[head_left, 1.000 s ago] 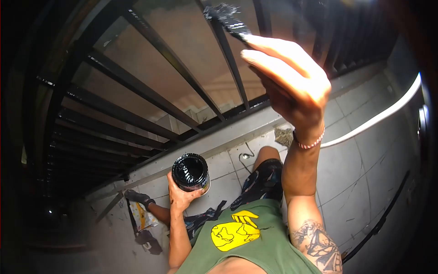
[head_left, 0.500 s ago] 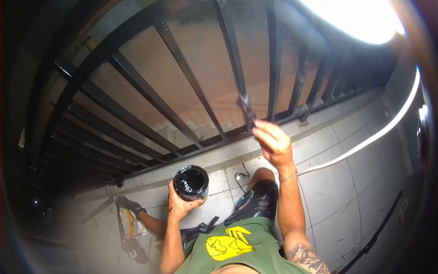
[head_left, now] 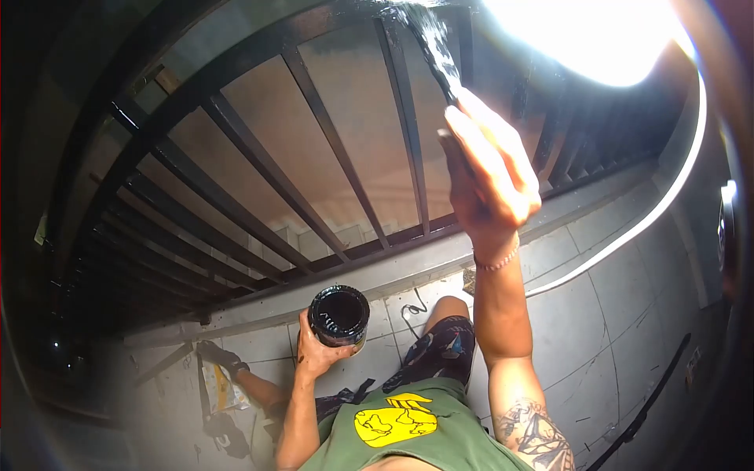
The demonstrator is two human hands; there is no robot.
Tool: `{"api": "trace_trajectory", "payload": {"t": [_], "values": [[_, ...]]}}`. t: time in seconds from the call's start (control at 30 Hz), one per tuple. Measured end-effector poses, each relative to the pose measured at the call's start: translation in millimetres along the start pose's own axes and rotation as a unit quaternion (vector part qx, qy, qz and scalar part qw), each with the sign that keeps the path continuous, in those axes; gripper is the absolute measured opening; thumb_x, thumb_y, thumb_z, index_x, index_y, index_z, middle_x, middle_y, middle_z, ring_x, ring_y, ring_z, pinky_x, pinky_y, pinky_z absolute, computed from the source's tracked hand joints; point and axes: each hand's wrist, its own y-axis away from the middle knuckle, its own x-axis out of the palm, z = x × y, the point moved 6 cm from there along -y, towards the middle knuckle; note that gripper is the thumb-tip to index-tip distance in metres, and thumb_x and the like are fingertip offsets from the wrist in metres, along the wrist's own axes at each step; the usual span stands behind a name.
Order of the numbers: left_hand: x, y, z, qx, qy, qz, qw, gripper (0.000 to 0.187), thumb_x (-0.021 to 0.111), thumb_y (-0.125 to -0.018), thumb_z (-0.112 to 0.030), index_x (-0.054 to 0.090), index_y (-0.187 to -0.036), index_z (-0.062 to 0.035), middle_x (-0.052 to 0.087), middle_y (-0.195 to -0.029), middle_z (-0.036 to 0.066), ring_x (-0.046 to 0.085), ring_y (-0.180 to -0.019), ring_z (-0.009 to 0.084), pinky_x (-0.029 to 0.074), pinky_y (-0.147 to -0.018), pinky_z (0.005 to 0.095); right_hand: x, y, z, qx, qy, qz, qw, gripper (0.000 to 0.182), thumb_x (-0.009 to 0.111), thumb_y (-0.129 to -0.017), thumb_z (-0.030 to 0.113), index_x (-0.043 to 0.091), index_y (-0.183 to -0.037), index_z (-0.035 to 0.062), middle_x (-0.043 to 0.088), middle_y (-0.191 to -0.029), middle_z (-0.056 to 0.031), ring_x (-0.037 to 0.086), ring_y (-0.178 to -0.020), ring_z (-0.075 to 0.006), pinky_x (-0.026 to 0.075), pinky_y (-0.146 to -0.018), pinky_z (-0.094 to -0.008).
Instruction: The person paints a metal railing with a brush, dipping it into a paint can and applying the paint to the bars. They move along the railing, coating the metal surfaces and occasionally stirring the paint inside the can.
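My left hand (head_left: 318, 355) is wrapped round a can of black paint (head_left: 338, 315), held upright in front of my body with its open top facing me. Wet black paint coats the can's rim and inner wall. Raised high, my right hand (head_left: 491, 169) grips a paintbrush (head_left: 433, 49) whose bristles and ferrule are covered in glossy black paint. The brush tip is right at the upper rail of the black metal railing (head_left: 334, 23), where wet paint shines. My fingers hide most of the handle.
A very bright lamp (head_left: 589, 35) glares at the upper right, with a white cable (head_left: 628, 250) curving down from it. Below lies a grey tiled floor (head_left: 581, 330). A printed bag (head_left: 226, 391) lies near my foot at left.
My right hand has risen with the brush from the lower bars to the upper rail. My left hand and the can have shifted slightly right.
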Motion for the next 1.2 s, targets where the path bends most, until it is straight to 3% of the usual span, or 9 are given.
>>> {"api": "trace_trajectory", "payload": {"t": [0.07,0.2,0.37,0.43,0.6,0.77,1.03,1.13,1.2], "values": [[-1.1,-0.6,1.5,0.006,-0.03,0.002,1.0,0.1,0.09,-0.046,-0.022,0.034,-0.127,-0.002,0.056,-0.117,0.015,0.058,-0.108,0.026,0.048,-0.094,0.0375,14.3,-9.3,-0.2,-0.089,0.03,0.004,0.996,0.03,0.067,-0.068,-0.008,0.069,-0.097,-0.0003,0.068,-0.098,-0.0157,0.067,-0.091,-0.0282,0.055,-0.082,-0.0341],[-4.5,1.1,9.5,-0.011,-0.048,-0.004,0.999,0.101,0.09,-0.045,-0.021,0.034,-0.126,-0.0016,0.055,-0.118,0.016,0.058,-0.108,0.0263,0.048,-0.094,0.0374,26.1,-0.6,-15.5,-0.072,0.052,0.072,0.993,0.029,0.063,-0.069,-0.006,0.069,-0.097,0.0003,0.068,-0.101,-0.0154,0.066,-0.094,-0.0285,0.055,-0.084,-0.0343],[-2.4,1.0,11.3,-0.016,0.041,-0.011,0.999,0.102,0.092,-0.044,-0.023,0.034,-0.126,0.0,0.054,-0.118,0.016,0.058,-0.107,0.0262,0.049,-0.094,0.0372,0.6,89.4,-10.8,0.023,0.017,0.185,0.982,0.027,0.062,-0.07,-0.007,0.069,-0.096,-0.0007,0.067,-0.102,-0.0163,0.065,-0.096,-0.0322,0.054,-0.087,-0.0391],[-5.7,1.7,17.0,-0.008,0.018,-0.01,1.0,0.102,0.092,-0.044,-0.024,0.034,-0.125,0.0,0.054,-0.118,0.016,0.058,-0.107,0.0259,0.049,-0.093,0.0371,-16.8,112.3,-3.9,0.049,0.01,0.21,0.976,0.027,0.063,-0.07,-0.007,0.069,-0.095,-0.001,0.067,-0.101,-0.0169,0.065,-0.096,-0.0329,0.054,-0.087,-0.0397],[-4.2,-0.2,16.6,-0.005,-0.012,-0.004,1.0,0.102,0.093,-0.045,-0.027,0.034,-0.125,-0.0002,0.055,-0.117,0.016,0.058,-0.107,0.0251,0.049,-0.093,0.0372,-46.0,71.1,-26.5,0.074,0.043,0.036,0.996,0.029,0.066,-0.069,-0.014,0.07,-0.094,-0.001,0.068,-0.097,-0.0184,0.066,-0.094,-0.0327,0.053,-0.084,-0.0371],[6.5,-0.3,9.2,-0.006,0.022,0.002,1.0,0.104,0.093,-0.044,-0.031,0.034,-0.125,-0.0007,0.055,-0.117,0.016,0.059,-0.107,0.0251,0.049,-0.093,0.037,-28.8,24.5,-66.7,0.037,0.072,-0.05,0.995,0.031,0.069,-0.069,-0.013,0.071,-0.098,-0.0001,0.07,-0.098,-0.0131,0.068,-0.09,-0.0248,0.053,-0.077,-0.03],[1.7,1.1,17.6,-0.021,0.026,-0.006,0.999,0.107,0.094,-0.043,-0.036,0.034,-0.125,-0.0017,0.055,-0.116,0.016,0.059,-0.107,0.0255,0.049,-0.093,0.0366,-29.3,51.5,-89.4,0.09,0.028,0.021,0.995,0.029,0.067,-0.071,-0.013,0.069,-0.098,-0.0017,0.068,-0.105,-0.0166,0.065,-0.1,-0.0267,0.05,-0.09,-0.033],[-1.9,0.6,19.5,-0.016,-0.009,-0.007,1.0,0.106,0.094,-0.043,-0.033,0.035,-0.126,-0.0022,0.055,-0.116,0.016,0.058,-0.107,0.0257,0.048,-0.094,0.0372,-45.6,78.4,-79.9,0.147,0.02,-0.017,0.989,0.028,0.068,-0.07,-0.015,0.07,-0.094,-0.0024,0.069,-0.101,-0.0172,0.066,-0.098,-0.027,0.052,-0.087,-0.0338],[-2.4,1.5,27.8,-0.019,-0.007,-0.014,1.0,0.104,0.093,-0.042,-0.029,0.036,-0.126,-0.0024,0.055,-0.116,0.016,0.058,-0.106,0.0263,0.048,-0.093,0.0382,-51.2,66.9,-80.1,0.106,0.021,-0.051,0.993,0.026,0.067,-0.07,-0.016,0.069,-0.093,-0.005,0.068,-0.1,-0.0186,0.066,-0.097,-0.0287,0.051,-0.088,-0.0343]]}}
